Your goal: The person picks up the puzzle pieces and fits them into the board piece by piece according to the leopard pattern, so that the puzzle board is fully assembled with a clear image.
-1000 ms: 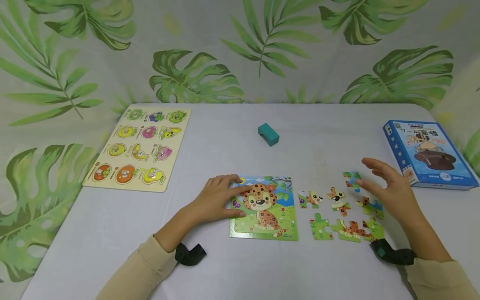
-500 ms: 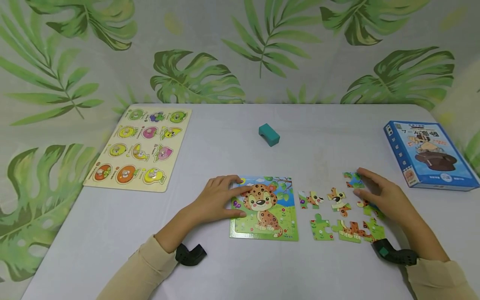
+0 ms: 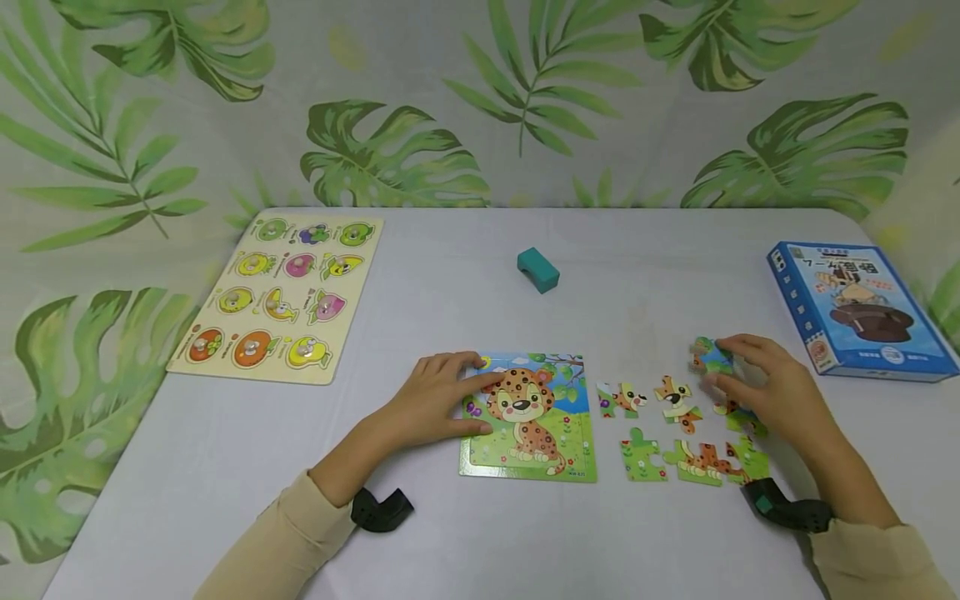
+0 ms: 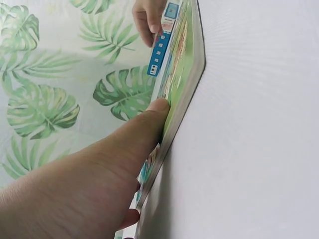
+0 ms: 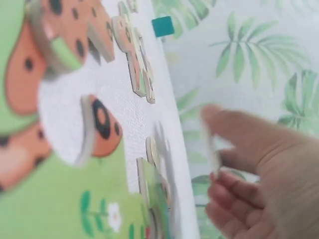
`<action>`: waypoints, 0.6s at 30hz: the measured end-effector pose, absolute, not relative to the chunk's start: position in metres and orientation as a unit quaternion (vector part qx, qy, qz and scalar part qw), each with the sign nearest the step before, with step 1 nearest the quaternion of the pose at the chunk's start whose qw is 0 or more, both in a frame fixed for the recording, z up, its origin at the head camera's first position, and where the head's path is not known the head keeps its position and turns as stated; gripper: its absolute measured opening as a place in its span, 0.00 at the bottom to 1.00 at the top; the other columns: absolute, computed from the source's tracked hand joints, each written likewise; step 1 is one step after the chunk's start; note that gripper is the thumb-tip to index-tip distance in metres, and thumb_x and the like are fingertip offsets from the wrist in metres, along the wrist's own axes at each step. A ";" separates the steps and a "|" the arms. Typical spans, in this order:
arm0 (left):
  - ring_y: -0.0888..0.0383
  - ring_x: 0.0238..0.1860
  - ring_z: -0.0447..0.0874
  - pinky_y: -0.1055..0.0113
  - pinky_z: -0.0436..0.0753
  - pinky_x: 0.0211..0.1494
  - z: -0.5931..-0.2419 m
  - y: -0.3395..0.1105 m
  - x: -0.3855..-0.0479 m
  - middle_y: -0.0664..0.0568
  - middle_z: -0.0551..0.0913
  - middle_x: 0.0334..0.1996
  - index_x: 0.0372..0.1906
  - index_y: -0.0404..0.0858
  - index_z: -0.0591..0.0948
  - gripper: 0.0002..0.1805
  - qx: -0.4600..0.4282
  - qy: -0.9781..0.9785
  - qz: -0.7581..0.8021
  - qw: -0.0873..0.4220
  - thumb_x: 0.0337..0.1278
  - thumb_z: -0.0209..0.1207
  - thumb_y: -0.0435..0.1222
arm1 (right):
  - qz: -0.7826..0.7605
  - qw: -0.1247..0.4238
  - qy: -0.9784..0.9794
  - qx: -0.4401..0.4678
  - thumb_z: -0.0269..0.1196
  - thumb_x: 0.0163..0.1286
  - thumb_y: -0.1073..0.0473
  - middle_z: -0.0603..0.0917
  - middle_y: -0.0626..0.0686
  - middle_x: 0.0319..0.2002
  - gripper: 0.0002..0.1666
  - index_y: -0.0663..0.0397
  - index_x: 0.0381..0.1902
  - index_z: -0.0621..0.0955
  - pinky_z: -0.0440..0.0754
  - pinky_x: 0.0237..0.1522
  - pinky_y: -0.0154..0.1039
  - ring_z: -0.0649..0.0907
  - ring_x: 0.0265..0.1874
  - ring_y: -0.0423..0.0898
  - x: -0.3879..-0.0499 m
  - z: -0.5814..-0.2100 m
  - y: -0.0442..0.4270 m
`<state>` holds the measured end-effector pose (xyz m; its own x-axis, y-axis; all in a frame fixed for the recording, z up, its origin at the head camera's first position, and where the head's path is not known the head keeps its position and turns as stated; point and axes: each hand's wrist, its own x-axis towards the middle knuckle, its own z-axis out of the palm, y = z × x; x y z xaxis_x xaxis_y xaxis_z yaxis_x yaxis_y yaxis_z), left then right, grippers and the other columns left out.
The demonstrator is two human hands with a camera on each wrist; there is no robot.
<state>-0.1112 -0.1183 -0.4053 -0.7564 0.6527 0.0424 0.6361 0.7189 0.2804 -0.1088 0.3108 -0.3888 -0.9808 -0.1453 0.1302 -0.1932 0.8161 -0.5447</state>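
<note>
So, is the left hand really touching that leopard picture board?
Touching. The left wrist view shows it plainly: the left hand has its thumb on the leopard picture board, near the edge.

Printed goods on a table (image 3: 465,542) carry lettering, but no word, brand or number can be read with certainty. On the lid of a blue box (image 3: 862,308), bold characters that look Chinese run across a picture; they are too small to make out. Smaller lines stand near them, a pale oval badge sits toward the lid's near edge, and white marks line the box's side, also visible but illegible from the left wrist. On a fruit puzzle board (image 3: 255,320), tiny captions accompany the fruits, too small to read. A leopard puzzle board (image 3: 495,472) bears a minute dark, code-like line at its lower right corner, likewise unreadable.
</note>
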 end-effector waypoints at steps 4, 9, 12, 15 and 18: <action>0.50 0.60 0.56 0.54 0.56 0.59 -0.404 -0.117 -0.110 0.52 0.62 0.59 0.65 0.57 0.63 0.36 0.352 0.926 0.133 0.028 0.49 0.52 0.62 | 0.314 0.088 -0.940 0.098 0.65 0.57 0.55 0.67 0.59 0.58 0.30 0.56 0.58 0.72 0.62 0.56 0.57 0.64 0.59 0.60 -0.105 -0.382 0.298; 0.51 0.60 0.56 0.54 0.56 0.59 -0.403 -0.113 -0.108 0.52 0.63 0.59 0.64 0.54 0.65 0.34 0.350 0.929 0.117 0.020 0.52 0.51 0.61 | 0.340 0.132 -0.918 0.159 0.68 0.52 0.62 0.69 0.54 0.56 0.30 0.56 0.55 0.75 0.63 0.58 0.38 0.67 0.57 0.52 -0.097 -0.371 0.265; 0.52 0.59 0.58 0.55 0.57 0.59 -0.402 -0.109 -0.107 0.51 0.65 0.57 0.63 0.50 0.67 0.33 0.359 0.927 0.108 0.005 0.53 0.50 0.60 | 0.341 0.144 -0.904 0.212 0.70 0.48 0.66 0.71 0.56 0.53 0.31 0.63 0.52 0.75 0.64 0.55 0.26 0.70 0.53 0.54 -0.092 -0.363 0.240; 0.53 0.59 0.59 0.58 0.57 0.61 -0.400 -0.104 -0.106 0.50 0.67 0.56 0.61 0.44 0.69 0.34 0.371 0.921 0.114 -0.004 0.54 0.51 0.59 | 0.343 0.135 -0.899 0.236 0.71 0.46 0.66 0.72 0.54 0.52 0.31 0.64 0.51 0.76 0.61 0.50 0.18 0.71 0.52 0.51 -0.088 -0.363 0.219; 0.53 0.61 0.59 0.62 0.56 0.63 -0.399 -0.099 -0.105 0.48 0.66 0.58 0.60 0.37 0.68 0.35 0.377 0.916 0.138 0.012 0.54 0.51 0.57 | 0.352 0.106 -0.897 0.244 0.70 0.48 0.64 0.72 0.52 0.52 0.30 0.63 0.51 0.76 0.63 0.50 0.20 0.71 0.52 0.49 -0.087 -0.368 0.202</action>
<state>-0.1047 -0.0994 -0.3989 -0.7159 0.6933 0.0820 0.6867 0.6781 0.2621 -0.0874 0.2020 -0.3678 -0.8583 -0.3640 0.3617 -0.5129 0.6321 -0.5809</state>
